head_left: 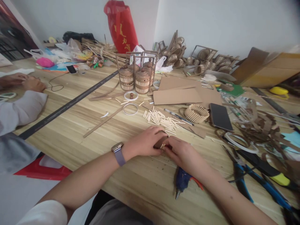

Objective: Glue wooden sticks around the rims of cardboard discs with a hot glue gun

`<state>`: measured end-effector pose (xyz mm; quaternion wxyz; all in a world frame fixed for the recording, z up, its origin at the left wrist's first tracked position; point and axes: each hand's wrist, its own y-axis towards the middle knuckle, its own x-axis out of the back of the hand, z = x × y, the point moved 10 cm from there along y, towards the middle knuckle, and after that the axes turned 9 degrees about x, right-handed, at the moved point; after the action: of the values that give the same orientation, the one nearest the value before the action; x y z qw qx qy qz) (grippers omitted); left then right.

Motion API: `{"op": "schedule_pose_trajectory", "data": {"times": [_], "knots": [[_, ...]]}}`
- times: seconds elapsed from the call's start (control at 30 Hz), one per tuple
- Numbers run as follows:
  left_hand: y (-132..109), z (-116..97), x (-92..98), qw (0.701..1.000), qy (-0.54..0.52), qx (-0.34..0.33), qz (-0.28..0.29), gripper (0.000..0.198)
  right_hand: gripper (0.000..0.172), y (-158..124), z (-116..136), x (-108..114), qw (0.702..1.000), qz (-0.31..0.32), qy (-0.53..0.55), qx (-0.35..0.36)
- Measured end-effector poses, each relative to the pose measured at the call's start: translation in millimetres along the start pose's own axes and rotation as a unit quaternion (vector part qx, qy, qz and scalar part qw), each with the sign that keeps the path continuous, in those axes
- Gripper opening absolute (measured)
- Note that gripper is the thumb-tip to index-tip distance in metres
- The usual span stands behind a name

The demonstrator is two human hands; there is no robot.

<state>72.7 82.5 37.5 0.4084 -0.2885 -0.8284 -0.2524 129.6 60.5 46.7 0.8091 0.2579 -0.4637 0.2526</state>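
My left hand (148,140), with a watch at its wrist, is closed round a brown cardboard ring (159,142), mostly hidden by the fingers. Against the ring's near side, my right hand (181,151) pinches short wooden sticks (162,146); how many is hard to make out. Just beyond both hands lies a loose pile of short wooden sticks (161,120). A blue glue gun (182,181) rests under my right forearm, nozzle toward me. Farther off to the right stands a ring of upright sticks (197,113).
Several lidded stick baskets in frames (142,81) stand at the back. Cardboard sheets (177,96), a phone (220,116), pliers (241,162) and brown strips (260,125) lie rightward. A black strip (70,104) crosses the table. At left are another person's hands (32,83).
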Motion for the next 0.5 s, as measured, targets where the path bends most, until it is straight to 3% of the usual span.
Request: {"op": "schedule_pose_trajectory", "data": {"times": [0.23, 0.5], "knots": [[0.2, -0.7, -0.3, 1.000, -0.002, 0.004, 0.000, 0.053, 0.013, 1.5, 1.5, 3.3, 1.000, 0.011, 0.011, -0.010], [0.1, 2.2, -2.5, 1.000, 0.027, 0.014, 0.005, 0.057, 0.016, -26.6, -20.8, 43.5, 0.996, 0.013, 0.010, -0.089]]}}
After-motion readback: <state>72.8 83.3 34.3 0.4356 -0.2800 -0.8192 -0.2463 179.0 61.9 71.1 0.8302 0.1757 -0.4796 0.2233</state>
